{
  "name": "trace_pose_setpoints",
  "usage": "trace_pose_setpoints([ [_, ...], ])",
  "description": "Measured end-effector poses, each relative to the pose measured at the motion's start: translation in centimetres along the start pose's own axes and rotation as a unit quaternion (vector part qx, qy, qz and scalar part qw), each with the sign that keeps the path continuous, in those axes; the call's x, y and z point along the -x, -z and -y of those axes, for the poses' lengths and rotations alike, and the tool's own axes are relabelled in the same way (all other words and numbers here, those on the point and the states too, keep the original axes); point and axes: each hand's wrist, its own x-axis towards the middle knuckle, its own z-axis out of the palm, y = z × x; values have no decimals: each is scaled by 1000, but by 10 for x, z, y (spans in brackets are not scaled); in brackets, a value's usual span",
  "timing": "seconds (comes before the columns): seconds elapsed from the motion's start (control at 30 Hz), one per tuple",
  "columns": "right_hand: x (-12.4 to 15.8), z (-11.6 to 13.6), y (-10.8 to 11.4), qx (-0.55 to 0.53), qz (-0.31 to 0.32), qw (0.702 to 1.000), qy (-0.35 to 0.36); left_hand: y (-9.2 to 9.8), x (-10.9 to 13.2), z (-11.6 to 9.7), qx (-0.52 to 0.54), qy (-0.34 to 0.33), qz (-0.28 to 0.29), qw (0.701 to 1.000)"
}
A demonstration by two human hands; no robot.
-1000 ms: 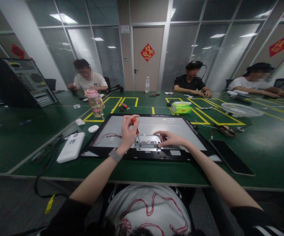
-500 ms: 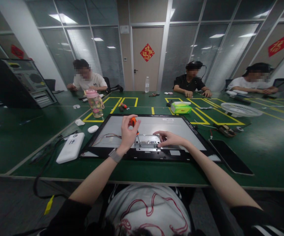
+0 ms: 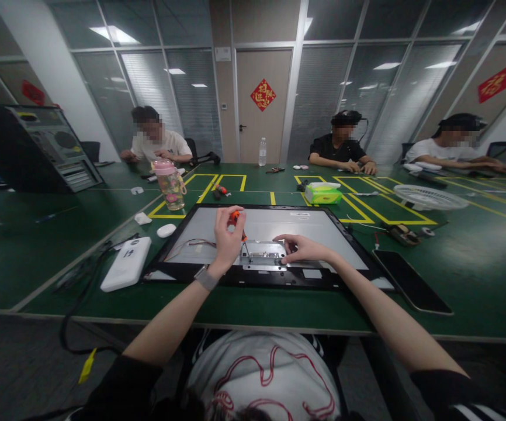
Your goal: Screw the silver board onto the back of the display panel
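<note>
A flat display panel with a black frame lies back side up on the table, a metal bracket at its near middle. My left hand is closed around the orange handle of a screwdriver, whose shaft slants down to the bracket's left part. At the bracket's right end, my right hand has its thumb on the near side and its fingers on the far side, gripping it. Thin wires run over the panel to the left of my left hand.
A white power bank and a white case lie left of the panel, near a pink-lidded bottle. A phone lies to the right. Behind are a tissue pack and a white fan grille. Several people sit across.
My left hand's fingers have turned slightly around the screwdriver handle, with its tip still at the bracket. My right hand stays in place.
</note>
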Motion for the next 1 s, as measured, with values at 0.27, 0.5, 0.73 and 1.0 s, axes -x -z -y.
trace_pose_setpoints([
  [0.27, -1, 0, 0, 1, 3, 1000, 1, 1, 0, -4, -11, -11, -17, 1000],
  [0.5, -1, 1, 1, 3, 4, 1000, -3, 0, 1, 2, 59, 43, 16, 997],
  [0.73, -1, -1, 1, 1, 8, 1000, 2, 1, 1, -3, 12, -11, 14, 1000],
  [1.0, -2, -3, 0, 8, 3, 1000, 2, 1, 1, 1, 62, 49, 27, 996],
])
